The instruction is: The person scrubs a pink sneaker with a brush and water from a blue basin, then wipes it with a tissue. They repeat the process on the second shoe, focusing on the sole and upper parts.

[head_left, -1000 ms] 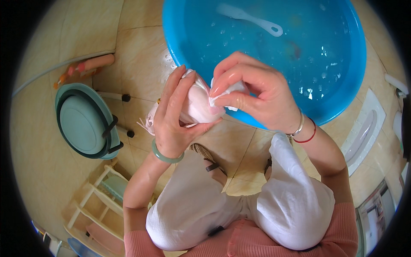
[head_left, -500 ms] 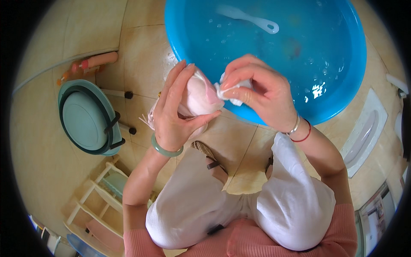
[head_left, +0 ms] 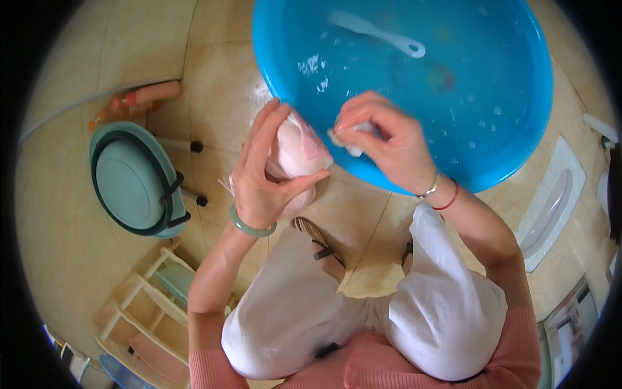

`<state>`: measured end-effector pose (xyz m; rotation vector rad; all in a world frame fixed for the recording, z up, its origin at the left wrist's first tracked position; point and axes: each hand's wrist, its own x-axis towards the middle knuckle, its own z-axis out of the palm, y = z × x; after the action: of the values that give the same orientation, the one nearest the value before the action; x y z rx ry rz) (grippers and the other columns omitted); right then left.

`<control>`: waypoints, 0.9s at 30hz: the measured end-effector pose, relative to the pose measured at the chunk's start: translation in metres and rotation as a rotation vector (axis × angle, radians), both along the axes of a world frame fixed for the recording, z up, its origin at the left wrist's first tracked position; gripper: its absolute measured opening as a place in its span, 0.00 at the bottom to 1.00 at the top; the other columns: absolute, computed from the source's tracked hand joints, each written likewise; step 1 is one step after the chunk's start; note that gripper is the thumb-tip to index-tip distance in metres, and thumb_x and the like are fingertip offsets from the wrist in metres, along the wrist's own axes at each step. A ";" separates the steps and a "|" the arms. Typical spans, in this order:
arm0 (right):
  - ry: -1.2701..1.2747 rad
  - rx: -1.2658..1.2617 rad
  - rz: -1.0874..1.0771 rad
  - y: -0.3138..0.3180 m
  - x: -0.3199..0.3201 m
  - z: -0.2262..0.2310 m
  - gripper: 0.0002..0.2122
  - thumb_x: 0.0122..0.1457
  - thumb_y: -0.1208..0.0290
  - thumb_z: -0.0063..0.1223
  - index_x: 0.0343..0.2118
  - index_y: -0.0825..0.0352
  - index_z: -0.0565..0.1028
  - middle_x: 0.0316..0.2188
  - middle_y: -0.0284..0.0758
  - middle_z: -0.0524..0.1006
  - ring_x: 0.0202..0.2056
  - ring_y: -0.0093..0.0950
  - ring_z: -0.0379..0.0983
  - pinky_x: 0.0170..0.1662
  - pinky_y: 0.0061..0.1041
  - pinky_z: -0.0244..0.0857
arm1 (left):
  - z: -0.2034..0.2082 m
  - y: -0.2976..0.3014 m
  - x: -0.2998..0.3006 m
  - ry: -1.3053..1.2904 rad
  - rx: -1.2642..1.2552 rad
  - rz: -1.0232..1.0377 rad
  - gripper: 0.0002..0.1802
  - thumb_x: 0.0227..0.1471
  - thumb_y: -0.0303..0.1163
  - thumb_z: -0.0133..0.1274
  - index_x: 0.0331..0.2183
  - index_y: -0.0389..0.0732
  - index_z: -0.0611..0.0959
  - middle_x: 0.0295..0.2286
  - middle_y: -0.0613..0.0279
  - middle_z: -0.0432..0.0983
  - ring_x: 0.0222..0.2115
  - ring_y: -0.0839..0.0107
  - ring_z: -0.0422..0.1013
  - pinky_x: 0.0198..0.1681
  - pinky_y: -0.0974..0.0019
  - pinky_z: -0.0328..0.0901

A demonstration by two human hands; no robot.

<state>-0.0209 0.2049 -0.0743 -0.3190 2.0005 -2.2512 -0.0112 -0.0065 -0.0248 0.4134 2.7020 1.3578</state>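
Observation:
My left hand is wrapped round a rounded pale pink and white item, with thin pink strands sticking out on its left side. What kind of thing it is, I cannot tell. A small crumpled white cloth is pinched between the thumb and fingers of my right hand. That hand is over the near rim of a large blue basin, a short gap away from the pink item. In the basin's bluish water lies a white plastic handle with a hole at its end; its far end is blurred under the water.
Folded green basins stand at the left, near pinkish bottles by the wall. A cream shelf rack is at lower left. On the right, a white squat toilet is set into the tiled floor.
My right hand with the white cloth has drawn away from the pink item, slightly to the right. My left hand keeps its hold, nearly still. Ripples on the water have shifted.

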 end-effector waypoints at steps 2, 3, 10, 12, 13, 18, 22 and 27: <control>0.038 -0.098 -0.055 0.001 -0.004 0.016 0.03 0.52 0.79 0.61 0.29 0.65 0.77 0.33 0.31 0.75 0.33 0.22 0.73 0.30 0.18 0.66 | 0.001 -0.001 0.003 0.011 -0.039 0.005 0.48 0.28 0.32 0.75 0.54 0.36 0.72 0.53 0.45 0.68 0.56 0.52 0.65 0.56 0.57 0.64; 0.105 -0.075 -0.032 -0.003 -0.006 0.021 0.03 0.52 0.79 0.61 0.29 0.65 0.77 0.33 0.32 0.75 0.33 0.23 0.73 0.30 0.19 0.66 | 0.001 -0.001 0.002 0.026 -0.057 0.004 0.48 0.28 0.32 0.75 0.54 0.36 0.72 0.53 0.45 0.68 0.56 0.52 0.65 0.56 0.57 0.64; 0.096 0.010 0.035 -0.007 -0.008 0.024 0.04 0.51 0.79 0.61 0.30 0.66 0.77 0.33 0.32 0.75 0.34 0.24 0.73 0.32 0.21 0.69 | -0.003 0.000 -0.001 0.037 0.003 -0.016 0.47 0.28 0.31 0.75 0.54 0.36 0.72 0.53 0.43 0.68 0.56 0.51 0.65 0.55 0.57 0.65; 0.046 0.020 0.014 -0.008 -0.009 0.013 0.04 0.52 0.79 0.61 0.30 0.66 0.77 0.33 0.32 0.75 0.35 0.24 0.73 0.32 0.20 0.69 | -0.008 -0.004 0.000 0.050 0.030 -0.023 0.47 0.28 0.31 0.75 0.54 0.36 0.73 0.53 0.42 0.67 0.55 0.51 0.66 0.55 0.57 0.65; 0.019 0.048 0.026 -0.006 -0.003 0.004 0.04 0.52 0.78 0.61 0.30 0.66 0.77 0.34 0.32 0.75 0.35 0.24 0.73 0.32 0.20 0.69 | -0.007 -0.003 0.001 0.044 0.019 -0.028 0.47 0.28 0.31 0.75 0.54 0.36 0.73 0.53 0.43 0.67 0.55 0.52 0.66 0.55 0.57 0.65; 0.077 -0.011 -0.027 -0.003 0.001 0.014 0.03 0.53 0.78 0.61 0.30 0.66 0.78 0.34 0.31 0.75 0.34 0.24 0.73 0.33 0.20 0.69 | -0.002 -0.003 0.002 0.000 -0.011 0.017 0.48 0.27 0.32 0.75 0.54 0.36 0.73 0.53 0.43 0.67 0.55 0.52 0.66 0.55 0.58 0.65; 0.156 -0.030 0.063 -0.009 -0.009 0.030 0.04 0.53 0.82 0.59 0.31 0.68 0.77 0.35 0.35 0.74 0.36 0.24 0.72 0.36 0.20 0.67 | -0.005 -0.003 0.001 0.032 0.014 -0.006 0.48 0.27 0.32 0.75 0.54 0.36 0.73 0.54 0.43 0.67 0.55 0.53 0.66 0.55 0.58 0.65; 0.045 0.005 0.088 -0.010 -0.009 0.015 0.04 0.54 0.83 0.58 0.31 0.68 0.76 0.35 0.35 0.74 0.35 0.24 0.71 0.36 0.21 0.67 | -0.008 -0.007 0.002 -0.034 0.052 -0.045 0.50 0.32 0.26 0.73 0.57 0.33 0.67 0.58 0.50 0.63 0.56 0.62 0.63 0.60 0.59 0.59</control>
<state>-0.0297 0.1947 -0.0597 -0.4514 1.9721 -2.2049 -0.0092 -0.0135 -0.0326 0.4490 2.6189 1.4129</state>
